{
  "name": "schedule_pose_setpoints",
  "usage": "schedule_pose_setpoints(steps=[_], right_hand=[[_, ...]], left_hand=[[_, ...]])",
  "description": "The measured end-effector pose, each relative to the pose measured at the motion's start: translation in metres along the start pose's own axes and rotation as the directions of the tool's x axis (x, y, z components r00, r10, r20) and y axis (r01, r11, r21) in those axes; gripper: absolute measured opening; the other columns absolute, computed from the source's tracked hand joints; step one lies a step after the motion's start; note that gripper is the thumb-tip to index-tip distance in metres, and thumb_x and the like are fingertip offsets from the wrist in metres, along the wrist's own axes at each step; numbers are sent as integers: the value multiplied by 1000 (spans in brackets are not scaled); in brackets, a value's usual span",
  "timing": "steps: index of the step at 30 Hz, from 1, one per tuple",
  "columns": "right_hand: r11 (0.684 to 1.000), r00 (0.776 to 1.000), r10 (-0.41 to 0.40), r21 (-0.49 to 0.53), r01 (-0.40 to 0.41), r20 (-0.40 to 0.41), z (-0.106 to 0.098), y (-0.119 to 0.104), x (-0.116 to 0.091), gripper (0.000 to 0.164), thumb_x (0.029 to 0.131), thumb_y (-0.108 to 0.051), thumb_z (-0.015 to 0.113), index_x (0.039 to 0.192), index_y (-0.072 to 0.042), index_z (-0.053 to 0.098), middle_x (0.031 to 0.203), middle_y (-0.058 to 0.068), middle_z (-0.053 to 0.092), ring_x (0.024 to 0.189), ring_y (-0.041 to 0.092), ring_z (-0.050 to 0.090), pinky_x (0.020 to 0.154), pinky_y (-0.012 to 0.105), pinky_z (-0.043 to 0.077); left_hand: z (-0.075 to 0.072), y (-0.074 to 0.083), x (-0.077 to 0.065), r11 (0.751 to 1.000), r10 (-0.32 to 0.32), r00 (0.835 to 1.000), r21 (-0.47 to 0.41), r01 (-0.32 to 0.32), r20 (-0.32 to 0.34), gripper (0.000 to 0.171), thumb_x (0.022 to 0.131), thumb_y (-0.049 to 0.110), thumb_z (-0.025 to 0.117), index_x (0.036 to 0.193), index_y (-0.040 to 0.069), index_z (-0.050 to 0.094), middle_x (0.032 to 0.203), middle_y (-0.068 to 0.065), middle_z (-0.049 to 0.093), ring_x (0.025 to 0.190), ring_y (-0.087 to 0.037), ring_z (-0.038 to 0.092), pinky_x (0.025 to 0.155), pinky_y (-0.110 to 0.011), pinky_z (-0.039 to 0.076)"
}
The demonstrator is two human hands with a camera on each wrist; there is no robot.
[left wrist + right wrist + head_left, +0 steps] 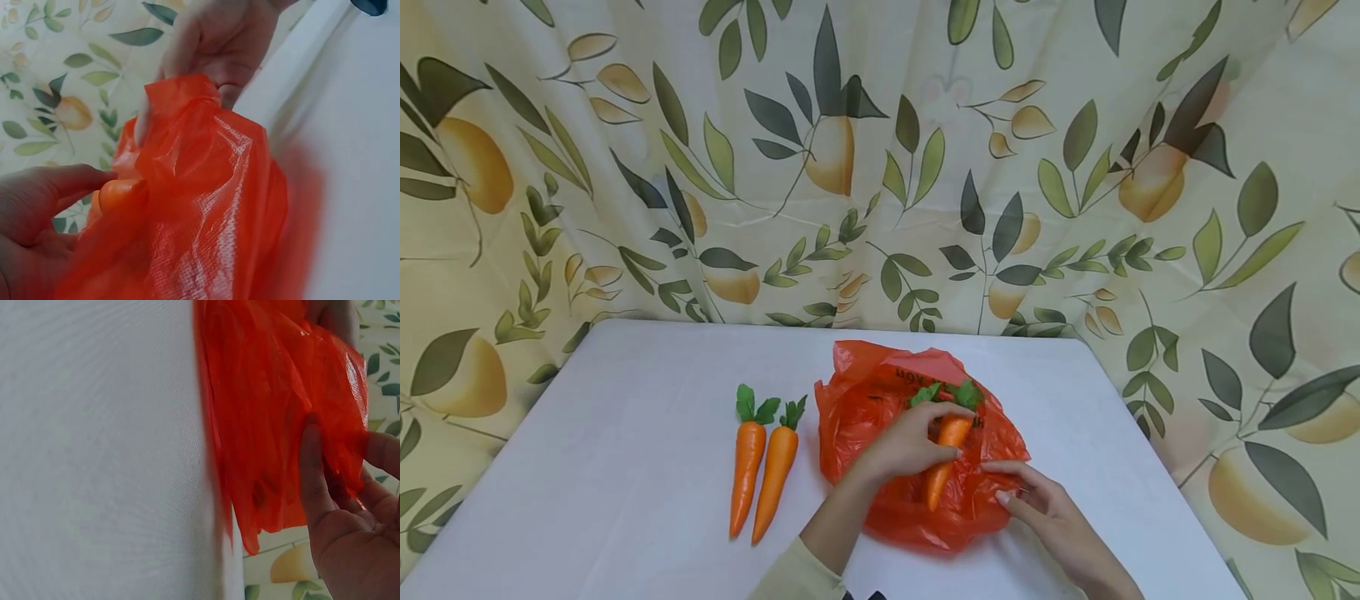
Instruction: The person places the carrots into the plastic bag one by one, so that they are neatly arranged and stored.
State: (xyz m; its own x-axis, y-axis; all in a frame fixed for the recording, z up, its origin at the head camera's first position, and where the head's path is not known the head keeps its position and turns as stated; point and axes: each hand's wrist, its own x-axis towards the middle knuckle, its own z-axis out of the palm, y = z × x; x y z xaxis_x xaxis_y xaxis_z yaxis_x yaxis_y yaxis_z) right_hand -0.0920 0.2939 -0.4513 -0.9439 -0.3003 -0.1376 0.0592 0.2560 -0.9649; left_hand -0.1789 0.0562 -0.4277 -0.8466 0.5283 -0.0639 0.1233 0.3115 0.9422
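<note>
My left hand [913, 442] pinches an orange carrot [952, 435] between thumb and fingers, over the opening of a red plastic bag [857, 417]. The carrot's tip points down toward me. Green leaves [966, 393] show above that hand; whether they all belong to this carrot I cannot tell. In the left wrist view the carrot [119, 195] is mostly behind the red film. At the bag's right edge, my right hand [1048, 508] grips the plastic between thumb and fingers, as the right wrist view also shows with the hand [359, 534] around a fold.
Left of the bag, two more carrots with green tops lie side by side on the white table [625, 467]: one carrot [747, 471] further left, the other carrot [777, 475] nearer the bag. A leaf-and-fruit patterned curtain [880, 167] hangs behind the table.
</note>
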Motion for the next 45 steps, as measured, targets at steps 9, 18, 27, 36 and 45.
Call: schedule_pose_setpoints(steps=[9,18,27,36,45], right_hand=[[1000,1000,11,11,-11,13,-1,-1,1,43,107,-17,58,146,0,51,147,26,48,121,14,60,97,31,53],[1000,1000,-19,11,19,19,-1,1,2,41,107,-15,58,145,0,52,146,26,49,120,15,60,97,30,52],[1000,1000,-8,-2,8,9,-1,1,2,42,107,-16,58,145,-1,53,149,25,47,122,12,59,96,29,52],[1000,1000,6,-4,-6,-4,-1,0,2,42,106,-17,59,145,-2,54,149,22,48,122,11,58,96,29,53],[1000,1000,26,-8,-26,-6,-1,-2,1,43,106,-19,60,146,-3,53,151,23,46,123,8,57,96,29,53]], left_hand=[[17,-5,9,998,36,999,44,-35,-23,47,92,11,80,133,31,70,131,9,61,110,-14,58,83,-31,57],[24,-13,11,999,37,998,-17,-38,-44,49,91,12,82,135,29,68,125,7,59,98,-13,58,74,-25,56],[29,-12,7,999,33,994,46,-28,-100,42,91,8,80,128,25,72,113,4,54,83,-12,53,64,-22,53],[40,-11,7,999,37,981,14,-34,-192,42,90,7,81,129,18,71,113,0,53,82,-12,53,62,-21,52],[35,-10,4,999,13,979,43,-5,-203,38,90,10,83,124,24,73,124,0,53,102,-18,54,75,-27,57]])
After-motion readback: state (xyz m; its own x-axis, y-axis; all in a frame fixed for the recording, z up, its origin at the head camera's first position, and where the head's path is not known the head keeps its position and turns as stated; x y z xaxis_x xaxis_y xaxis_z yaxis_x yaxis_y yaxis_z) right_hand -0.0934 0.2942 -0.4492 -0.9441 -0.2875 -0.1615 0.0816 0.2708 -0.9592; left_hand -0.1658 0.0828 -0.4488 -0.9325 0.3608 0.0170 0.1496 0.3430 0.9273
